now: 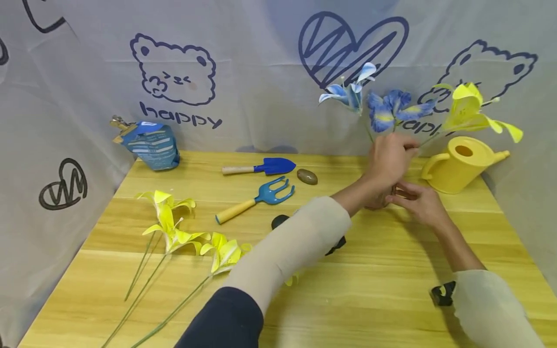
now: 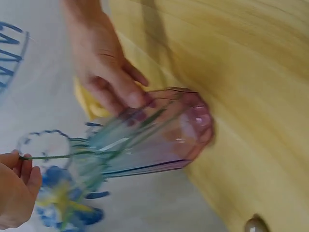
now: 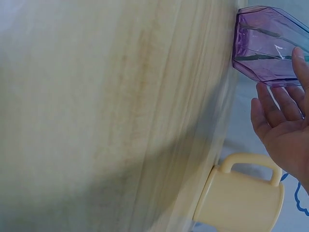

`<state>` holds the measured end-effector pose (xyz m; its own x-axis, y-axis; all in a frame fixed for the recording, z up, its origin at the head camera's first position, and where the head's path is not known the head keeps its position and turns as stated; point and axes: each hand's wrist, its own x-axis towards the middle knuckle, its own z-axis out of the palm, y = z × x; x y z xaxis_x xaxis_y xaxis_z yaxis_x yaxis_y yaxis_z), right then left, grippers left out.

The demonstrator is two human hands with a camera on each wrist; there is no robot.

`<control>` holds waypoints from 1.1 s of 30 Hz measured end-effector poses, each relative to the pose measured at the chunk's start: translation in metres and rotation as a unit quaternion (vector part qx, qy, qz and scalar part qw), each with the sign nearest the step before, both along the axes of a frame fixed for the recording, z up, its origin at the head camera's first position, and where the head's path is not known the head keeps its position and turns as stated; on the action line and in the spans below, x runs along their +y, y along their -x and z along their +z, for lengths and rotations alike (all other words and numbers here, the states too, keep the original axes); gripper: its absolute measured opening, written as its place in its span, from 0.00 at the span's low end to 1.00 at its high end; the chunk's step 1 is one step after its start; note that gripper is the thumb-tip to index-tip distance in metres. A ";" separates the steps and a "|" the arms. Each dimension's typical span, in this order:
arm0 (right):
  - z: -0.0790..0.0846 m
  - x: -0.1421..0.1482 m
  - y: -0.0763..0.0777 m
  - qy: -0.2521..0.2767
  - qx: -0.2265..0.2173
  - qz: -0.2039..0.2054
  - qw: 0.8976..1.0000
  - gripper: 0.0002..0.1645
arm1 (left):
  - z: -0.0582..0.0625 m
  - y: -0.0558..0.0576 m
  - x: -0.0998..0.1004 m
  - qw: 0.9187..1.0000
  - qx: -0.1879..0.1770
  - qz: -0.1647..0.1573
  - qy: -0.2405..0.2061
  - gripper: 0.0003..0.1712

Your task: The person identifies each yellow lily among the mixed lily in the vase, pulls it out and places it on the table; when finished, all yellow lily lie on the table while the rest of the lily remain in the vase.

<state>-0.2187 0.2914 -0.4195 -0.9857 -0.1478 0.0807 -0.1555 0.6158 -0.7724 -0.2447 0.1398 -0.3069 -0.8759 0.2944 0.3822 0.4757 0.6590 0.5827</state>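
My left hand (image 1: 389, 162) pinches the green stem (image 2: 48, 157) of a yellow lily (image 1: 467, 111) above the vase's mouth. The stem runs down into the clear faceted vase (image 2: 159, 135), which shades from teal at the rim to pink at its base. Lower down, my right hand (image 1: 419, 200) holds the vase's side between thumb and fingers. A blue iris (image 1: 393, 108) and a blue-white lily (image 1: 350, 92) rise beyond the left hand. In the head view, the hands hide most of the vase.
A yellow watering can (image 1: 461, 164) stands right of the hands. Left lie a blue trowel (image 1: 278, 166), a stone (image 1: 307, 176), a hand fork (image 1: 270, 192) and yellow lilies (image 1: 171, 227). A blue bag (image 1: 154, 147) stands at the back left; a patterned cloth (image 1: 256, 96) hangs behind.
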 end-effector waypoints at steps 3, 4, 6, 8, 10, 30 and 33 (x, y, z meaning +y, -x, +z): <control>-0.001 0.001 0.000 0.003 -0.006 -0.007 1.000 0.32 | 0.013 -0.009 -0.006 0.996 0.057 -0.055 -0.049 0.09; -0.002 0.002 0.000 0.012 -0.010 -0.008 1.000 0.31 | 0.017 -0.013 -0.008 0.992 0.074 -0.072 -0.066 0.09; -0.005 0.003 0.000 0.016 0.005 -0.002 1.000 0.30 | 0.027 -0.020 -0.012 0.984 0.096 -0.103 -0.108 0.09; -0.010 0.005 0.002 0.031 0.033 0.015 0.999 0.29 | 0.037 -0.028 -0.019 0.975 0.105 -0.129 -0.151 0.09; -0.015 0.007 0.005 0.050 0.053 0.036 0.997 0.28 | 0.048 -0.038 -0.029 0.966 0.100 -0.150 -0.184 0.09; -0.006 0.004 0.000 0.006 0.065 0.027 0.998 0.27 | -0.009 -0.166 -0.178 0.940 -0.205 -0.234 -0.142 0.05; -0.006 0.001 0.000 0.016 -0.002 -0.009 1.000 0.35 | -0.033 -0.179 -0.187 0.939 -0.222 -0.238 -0.108 0.03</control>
